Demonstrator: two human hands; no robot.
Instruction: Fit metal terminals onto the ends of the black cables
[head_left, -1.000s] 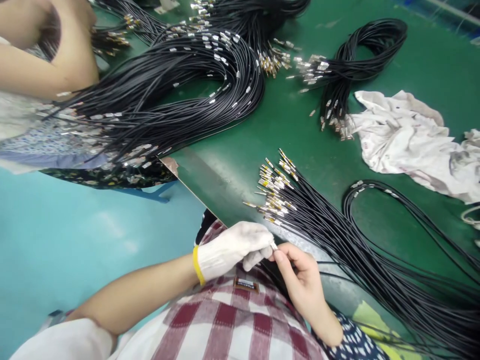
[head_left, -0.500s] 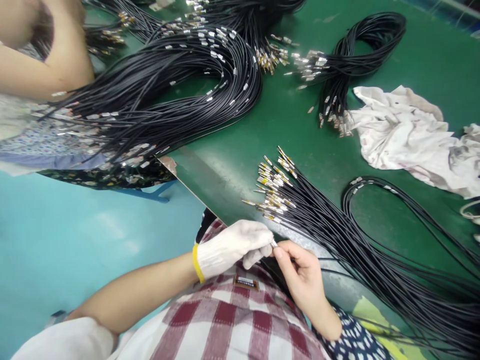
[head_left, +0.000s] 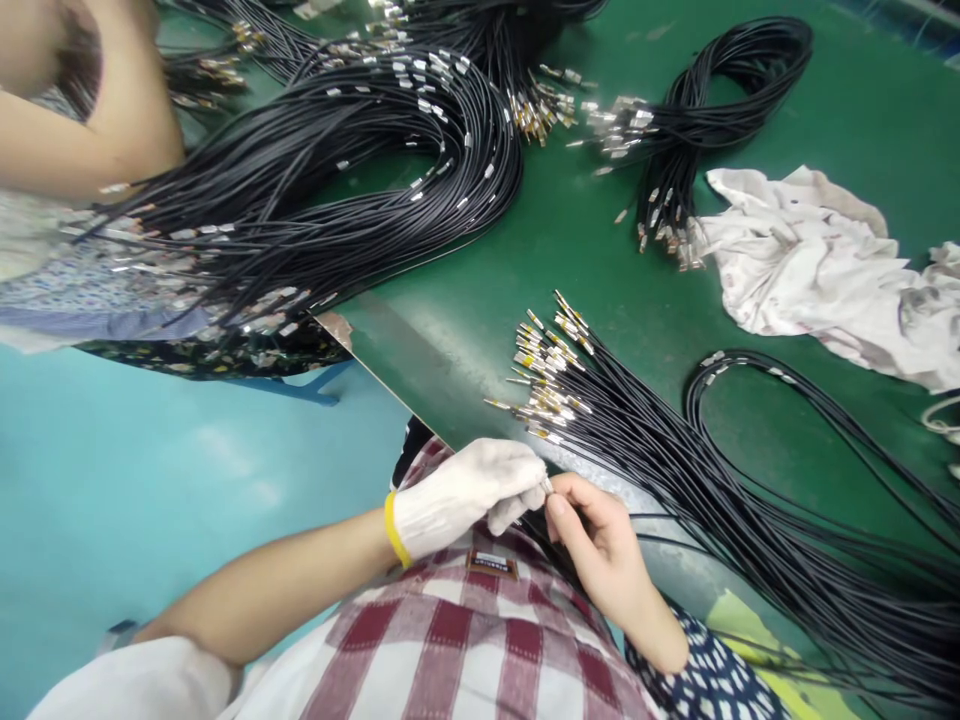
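Observation:
My left hand point(head_left: 480, 492), in a white knitted glove with a yellow cuff, is closed in a pinch close to my lap. Its fingertips meet those of my bare right hand point(head_left: 596, 530), also pinched. Between them shows a small silvery metal cable end point(head_left: 548, 487), mostly covered by the fingers. Black cable runs out to the right from behind my right hand. Just beyond my hands, a bundle of black cables point(head_left: 660, 440) lies on the green table point(head_left: 450, 330), its metal terminals point(head_left: 551, 375) fanned toward the left.
A large looped cable bundle point(head_left: 480, 150) hangs over the table edge at left, beside another person's arm point(head_left: 135, 110). A smaller coil point(head_left: 742, 80) lies at the back right. Crumpled white cloth point(head_left: 802, 260) sits at right, and yellow-green material point(head_left: 757, 640) lies near my right sleeve.
My right hand has shifted very slightly and its fingers now cover more of the metal cable end. My left hand stays almost where it was.

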